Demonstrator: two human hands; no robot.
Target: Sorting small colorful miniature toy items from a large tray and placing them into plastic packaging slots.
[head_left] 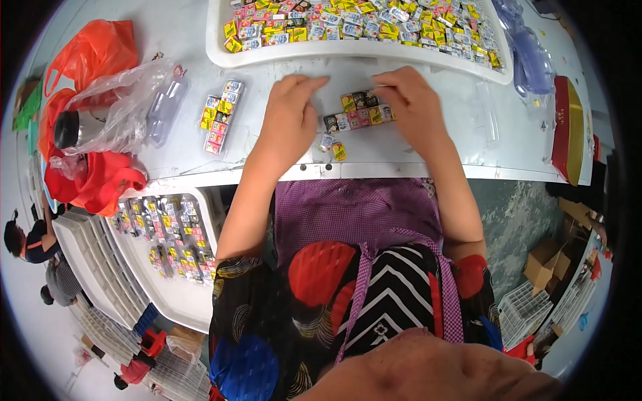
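Note:
In front of me on the white table lie two adjoining rows of small printed boxes [359,119], in black, pink, white and yellow. My left hand [289,119] hovers to their left, holding nothing, with index finger and thumb apart. At the right end of the rows is my right hand [413,107], fingers spread and slightly blurred; the fingertips seem to touch the end boxes and hide part of them. A loose white box [326,142] and a loose yellow box [339,152] sit nearer the table edge. To the left, similar boxes stand grouped in a clear plastic holder [221,117].
A white tray [361,51] heaped with small boxes stands at the back. Red bags [100,50], a dark-capped flask [67,129] and clear plastic [164,110] crowd the left. A clear strip [488,112] and red-gold carton [568,130] lie right. Below left, another tray [180,307] holds filled packs.

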